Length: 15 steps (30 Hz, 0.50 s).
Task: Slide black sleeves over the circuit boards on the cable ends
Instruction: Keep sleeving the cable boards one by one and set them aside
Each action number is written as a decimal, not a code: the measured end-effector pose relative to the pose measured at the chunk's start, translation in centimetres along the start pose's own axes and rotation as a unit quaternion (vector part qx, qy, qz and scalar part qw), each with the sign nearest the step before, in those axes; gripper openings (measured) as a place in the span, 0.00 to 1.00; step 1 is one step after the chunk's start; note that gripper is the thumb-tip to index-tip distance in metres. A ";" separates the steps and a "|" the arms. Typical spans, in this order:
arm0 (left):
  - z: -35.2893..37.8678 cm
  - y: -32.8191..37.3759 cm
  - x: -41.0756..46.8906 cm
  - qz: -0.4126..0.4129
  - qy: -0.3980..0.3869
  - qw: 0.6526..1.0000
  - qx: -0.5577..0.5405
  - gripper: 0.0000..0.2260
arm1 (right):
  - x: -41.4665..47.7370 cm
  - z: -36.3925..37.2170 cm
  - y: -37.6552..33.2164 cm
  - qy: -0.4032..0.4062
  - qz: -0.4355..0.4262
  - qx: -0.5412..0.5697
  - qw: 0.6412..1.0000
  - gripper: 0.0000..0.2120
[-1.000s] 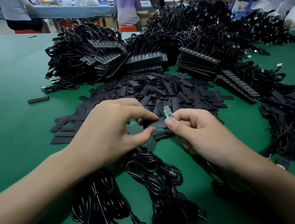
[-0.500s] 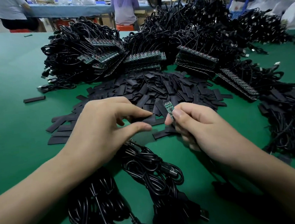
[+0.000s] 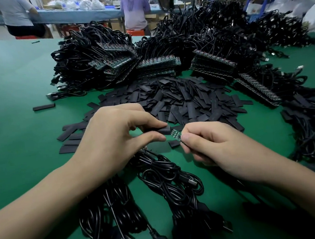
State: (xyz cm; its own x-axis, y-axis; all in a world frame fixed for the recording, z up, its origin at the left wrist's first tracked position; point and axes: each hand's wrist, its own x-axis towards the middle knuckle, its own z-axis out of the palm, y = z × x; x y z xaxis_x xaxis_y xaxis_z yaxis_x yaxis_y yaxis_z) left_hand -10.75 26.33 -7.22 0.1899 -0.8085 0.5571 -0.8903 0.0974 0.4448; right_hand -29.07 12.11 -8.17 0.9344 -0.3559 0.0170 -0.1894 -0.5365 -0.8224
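Looking down through the head camera, you are pinching one black sleeve between the thumb and forefinger of your left hand, just in front of the near edge of the pile of loose sleeves. Your right hand is gripping a small green circuit board with thumb and curled fingers, also just in front of that pile, and the board's free end is pointing at the sleeve's mouth. The two are meeting tip to tip, though you cannot tell whether the board is entering yet. Coiled black cables are lying on the green table on your side of the pile, under both wrists. Beyond the pile, bundled cables with rows of boards are sitting in heaps. A stray sleeve is lying well to the pile's left.
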 end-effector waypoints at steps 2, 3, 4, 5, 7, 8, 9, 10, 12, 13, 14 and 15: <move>-0.1 0.0 0.0 0.022 -0.016 1.000 0.014 0.10 | -0.2 -0.1 -0.2 0.003 -0.004 -0.057 0.998 0.15; -0.2 -0.1 -0.1 0.037 -0.028 0.999 0.024 0.10 | -0.2 -0.1 -0.3 0.003 -0.004 -0.080 0.997 0.15; -0.2 -0.1 -0.1 0.053 -0.040 0.997 0.038 0.10 | -0.3 -0.2 -0.4 0.001 -0.002 -0.093 0.996 0.14; -0.3 -0.2 -0.1 0.068 -0.050 0.995 0.055 0.10 | -0.3 -0.2 -0.4 -0.002 0.001 -0.098 0.995 0.14; -0.4 -0.3 0.0 0.096 -0.051 0.990 0.087 0.08 | -0.3 -0.3 -0.4 -0.010 0.013 -0.081 0.997 0.14; -0.4 -0.4 0.0 0.107 -0.046 0.989 0.096 0.08 | -0.3 -0.3 -0.4 -0.014 0.018 -0.067 0.997 0.14; -0.3 -0.5 0.0 0.114 -0.043 0.988 0.100 0.08 | -0.3 -0.3 -0.4 -0.017 0.020 -0.061 0.998 0.14; -0.3 -0.5 0.0 0.114 -0.042 0.988 0.094 0.08 | -0.3 -0.3 -0.4 -0.018 0.020 -0.062 0.998 0.14; -0.2 -0.5 0.0 0.098 -0.048 0.992 0.057 0.09 | -0.4 -0.3 -0.5 -0.011 0.015 -0.083 0.996 0.14; 0.0 -0.6 0.0 0.086 -0.052 0.994 0.036 0.10 | -0.4 -0.3 -0.6 -0.005 0.011 -0.099 0.995 0.14; 0.1 -0.6 0.0 0.074 -0.056 0.995 0.020 0.11 | -0.4 -0.2 -0.7 0.002 0.008 -0.111 0.994 0.14; 0.1 -0.6 0.0 0.064 -0.060 0.996 0.008 0.12 | -0.3 -0.2 -0.7 0.008 0.005 -0.118 0.993 0.14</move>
State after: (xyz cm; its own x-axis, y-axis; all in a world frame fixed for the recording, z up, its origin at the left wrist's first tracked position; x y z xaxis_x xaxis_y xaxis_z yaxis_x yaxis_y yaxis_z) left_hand -10.25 26.22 -7.56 0.0252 -0.8538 0.5199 -0.9105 0.1951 0.3646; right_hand -29.30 12.48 -7.45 0.9276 -0.3731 0.0194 -0.2661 -0.6963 -0.6667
